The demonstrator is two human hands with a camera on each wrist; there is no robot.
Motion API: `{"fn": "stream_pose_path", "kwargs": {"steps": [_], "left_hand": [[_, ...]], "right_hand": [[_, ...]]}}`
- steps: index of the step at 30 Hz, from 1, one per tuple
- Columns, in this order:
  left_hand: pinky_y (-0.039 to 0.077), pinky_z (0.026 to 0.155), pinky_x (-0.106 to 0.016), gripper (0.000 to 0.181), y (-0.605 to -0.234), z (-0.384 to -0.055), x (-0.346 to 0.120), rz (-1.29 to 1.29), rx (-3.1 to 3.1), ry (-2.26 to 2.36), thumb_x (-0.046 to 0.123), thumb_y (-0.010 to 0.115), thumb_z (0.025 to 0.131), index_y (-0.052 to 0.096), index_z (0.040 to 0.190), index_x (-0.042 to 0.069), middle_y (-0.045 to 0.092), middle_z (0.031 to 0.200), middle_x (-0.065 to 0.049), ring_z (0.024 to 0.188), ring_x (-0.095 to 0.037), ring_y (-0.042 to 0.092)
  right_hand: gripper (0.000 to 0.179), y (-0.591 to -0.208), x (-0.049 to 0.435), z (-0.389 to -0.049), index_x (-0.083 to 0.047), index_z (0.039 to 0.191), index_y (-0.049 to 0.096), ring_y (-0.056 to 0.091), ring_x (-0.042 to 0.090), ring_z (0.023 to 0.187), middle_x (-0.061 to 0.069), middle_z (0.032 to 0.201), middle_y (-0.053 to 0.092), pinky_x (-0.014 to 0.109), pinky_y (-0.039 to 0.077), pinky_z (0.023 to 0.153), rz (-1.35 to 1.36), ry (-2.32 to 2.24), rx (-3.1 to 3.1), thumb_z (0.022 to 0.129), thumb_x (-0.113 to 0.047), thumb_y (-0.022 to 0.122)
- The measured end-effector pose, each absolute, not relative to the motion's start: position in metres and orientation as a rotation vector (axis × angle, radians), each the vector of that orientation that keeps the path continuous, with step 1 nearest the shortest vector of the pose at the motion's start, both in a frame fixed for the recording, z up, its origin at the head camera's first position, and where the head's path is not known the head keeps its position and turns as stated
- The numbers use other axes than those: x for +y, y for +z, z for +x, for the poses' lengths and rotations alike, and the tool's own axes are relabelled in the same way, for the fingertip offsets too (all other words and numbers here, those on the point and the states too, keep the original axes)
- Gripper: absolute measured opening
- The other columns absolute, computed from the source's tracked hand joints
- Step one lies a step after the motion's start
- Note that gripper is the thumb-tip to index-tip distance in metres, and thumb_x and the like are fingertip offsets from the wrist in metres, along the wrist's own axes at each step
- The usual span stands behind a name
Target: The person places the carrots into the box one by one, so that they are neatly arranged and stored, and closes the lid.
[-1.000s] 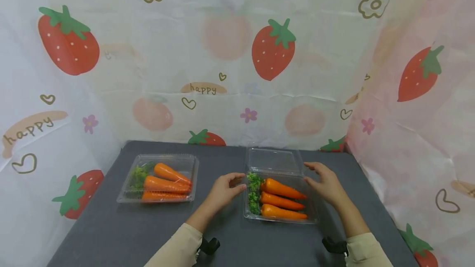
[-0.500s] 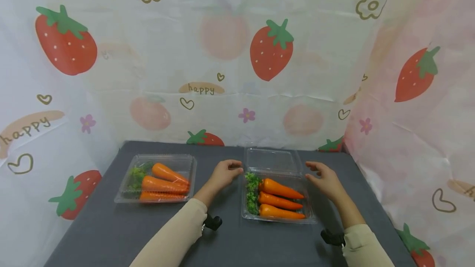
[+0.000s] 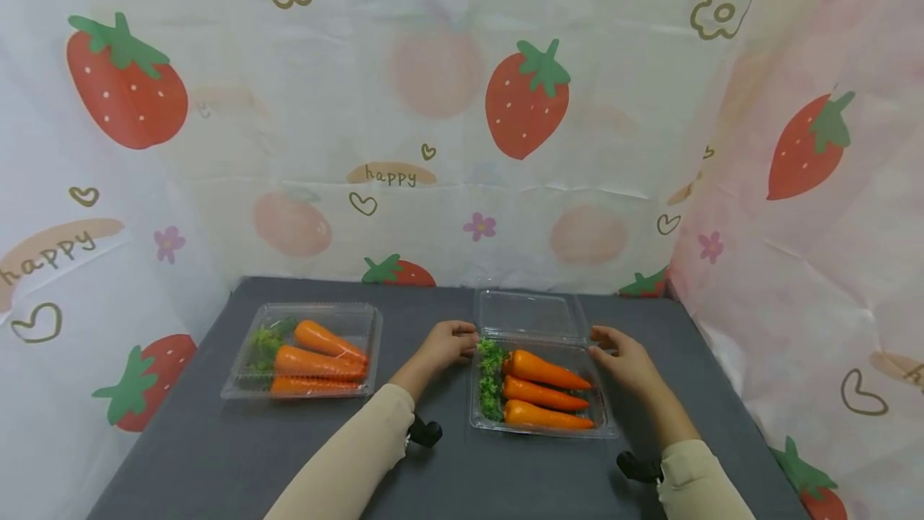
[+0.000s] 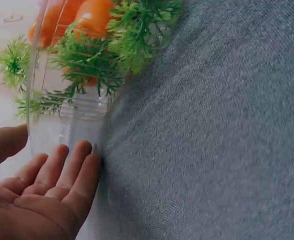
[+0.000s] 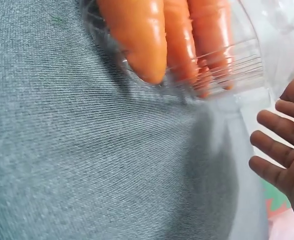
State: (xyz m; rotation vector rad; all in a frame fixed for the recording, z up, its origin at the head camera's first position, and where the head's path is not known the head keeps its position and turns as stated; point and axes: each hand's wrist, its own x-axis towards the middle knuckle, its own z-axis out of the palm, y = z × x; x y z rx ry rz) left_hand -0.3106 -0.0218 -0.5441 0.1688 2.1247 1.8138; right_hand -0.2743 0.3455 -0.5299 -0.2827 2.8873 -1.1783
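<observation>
A clear plastic clamshell box (image 3: 545,431) stands with its lid (image 3: 534,316) folded back. Inside lie three orange carrots (image 3: 545,393), side by side, their leafy green tops (image 3: 491,382) at the left. My left hand (image 3: 446,346) is at the box's left side near the hinge, fingers loosely bent. In the left wrist view its fingertips (image 4: 79,147) are at the clear wall; whether they touch is unclear. My right hand (image 3: 626,361) is at the right side near the hinge. The right wrist view shows its fingers (image 5: 279,125) spread, holding nothing, the thumb close to the plastic.
A second clear box (image 3: 249,391), lid down, holds carrots (image 3: 318,361) and greens on the left of the grey table (image 3: 498,480). A printed strawberry curtain (image 3: 433,103) rises behind the table and along both sides.
My left hand has moved away from me along the left side, then slightly down and right to the box's edge. The right hand has shifted slightly left, closer to the box.
</observation>
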Motion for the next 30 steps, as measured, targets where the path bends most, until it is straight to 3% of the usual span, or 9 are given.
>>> {"fn": "stream_pose_path", "kwargs": {"steps": [7,14,22,30], "left_hand": [[0.060,0.095,-0.042,0.046,-0.544,-0.306,-0.020,0.156,2.042,1.870,0.015,0.057,0.106,0.050,0.148,-0.003,0.059,0.143,-0.022,0.119,-0.033,0.066],[0.058,0.097,-0.039,0.052,-0.547,-0.304,-0.016,0.086,1.908,1.987,0.003,0.056,0.103,0.044,0.153,-0.003,0.054,0.149,-0.021,0.125,-0.031,0.063],[0.051,0.108,-0.044,0.054,-0.549,-0.306,-0.014,0.079,1.840,2.050,-0.003,0.053,0.102,0.039,0.155,-0.004,0.052,0.150,-0.023,0.136,-0.034,0.053],[0.057,0.088,-0.028,0.054,-0.550,-0.304,-0.010,0.033,1.822,2.101,-0.008,0.054,0.100,0.041,0.153,-0.005,0.055,0.146,-0.025,0.113,-0.019,0.064]], "right_hand": [[0.057,-0.534,0.343,-0.273,0.004,0.153,0.042,0.053,0.044,0.131,0.024,0.144,0.057,0.058,0.049,0.106,-0.260,-1.303,2.806,0.107,-0.027,0.057],[0.059,-0.536,0.341,-0.277,0.004,0.157,0.033,0.046,0.046,0.139,0.027,0.153,0.047,0.060,0.042,0.113,-0.217,-1.480,2.668,0.108,-0.020,0.055],[0.061,-0.540,0.340,-0.276,0.000,0.160,0.030,0.043,0.046,0.140,0.024,0.158,0.041,0.053,0.047,0.110,-0.227,-1.645,2.579,0.107,-0.013,0.056],[0.061,-0.541,0.338,-0.271,0.000,0.160,0.028,0.044,0.046,0.140,0.026,0.158,0.040,0.045,0.050,0.109,-0.249,-1.672,2.589,0.106,-0.007,0.054]]}}
